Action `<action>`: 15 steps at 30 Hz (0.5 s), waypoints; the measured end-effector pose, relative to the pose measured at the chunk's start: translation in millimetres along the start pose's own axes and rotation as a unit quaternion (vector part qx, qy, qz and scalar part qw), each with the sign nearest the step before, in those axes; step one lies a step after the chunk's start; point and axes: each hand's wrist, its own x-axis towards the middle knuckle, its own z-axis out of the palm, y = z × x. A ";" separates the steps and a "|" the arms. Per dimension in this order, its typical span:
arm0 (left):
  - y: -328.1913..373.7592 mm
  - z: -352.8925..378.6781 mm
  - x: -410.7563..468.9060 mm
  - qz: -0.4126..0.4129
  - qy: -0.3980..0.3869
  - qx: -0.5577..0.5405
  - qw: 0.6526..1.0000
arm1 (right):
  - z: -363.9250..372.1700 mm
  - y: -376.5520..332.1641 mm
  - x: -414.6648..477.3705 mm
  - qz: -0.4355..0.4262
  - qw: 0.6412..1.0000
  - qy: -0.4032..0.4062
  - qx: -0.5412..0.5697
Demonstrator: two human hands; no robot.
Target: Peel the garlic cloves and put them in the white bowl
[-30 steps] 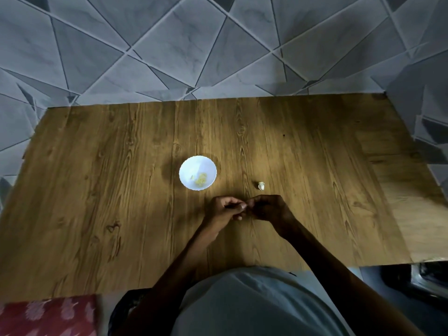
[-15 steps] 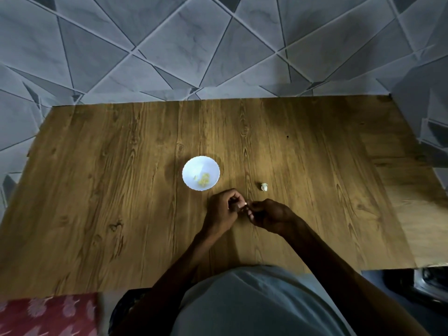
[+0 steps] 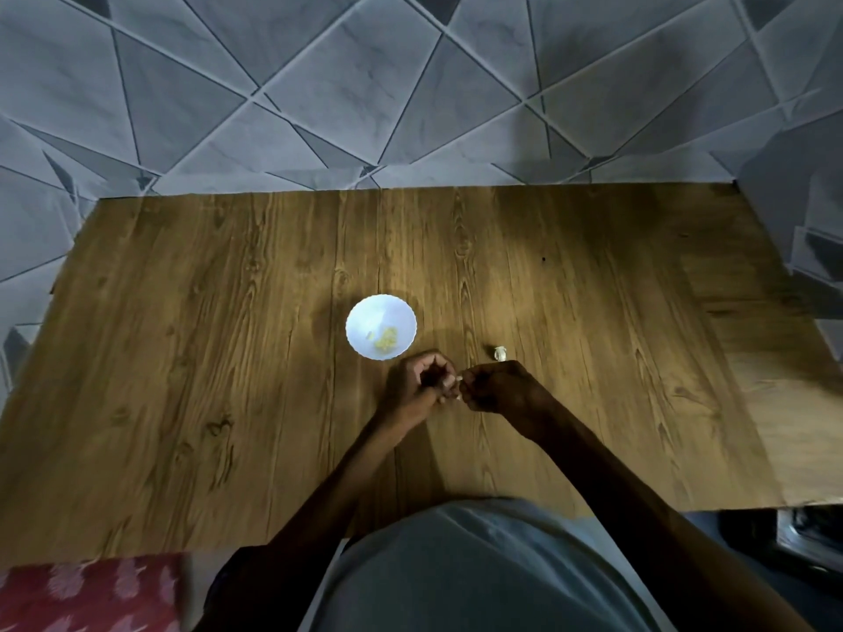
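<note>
Left hand [image 3: 419, 387] nearer bowl [image 3: 372, 312] of cloves [image 3: 387, 343]

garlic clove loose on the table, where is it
Head view: the loose garlic clove lies on the table, right of the white bowl, just beyond the right hand.

White bowl [image 3: 375, 312]: peeled bits [image 3: 387, 343]; loose clove [image 3: 500, 353] right; held clove [image 3: 459, 380] pinched.

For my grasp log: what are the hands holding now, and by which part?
The left hand and right hand together pinch a small pale piece, seemingly a garlic clove, between their fingertips. By which part is too small to tell.
</note>
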 end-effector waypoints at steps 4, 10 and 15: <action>1.7 -3.3 -0.7 -0.057 -0.021 -0.076 0.995 | 1.9 4.8 9.9 0.069 0.994 -0.005 0.079; -0.6 -8.5 -2.5 -0.112 -0.042 -0.136 0.983 | -1.1 7.6 10.0 -0.012 0.993 0.074 -0.086; -4.7 -5.8 -0.2 -0.059 0.018 -0.005 0.998 | -9.6 17.7 24.1 -0.178 0.866 0.159 -0.439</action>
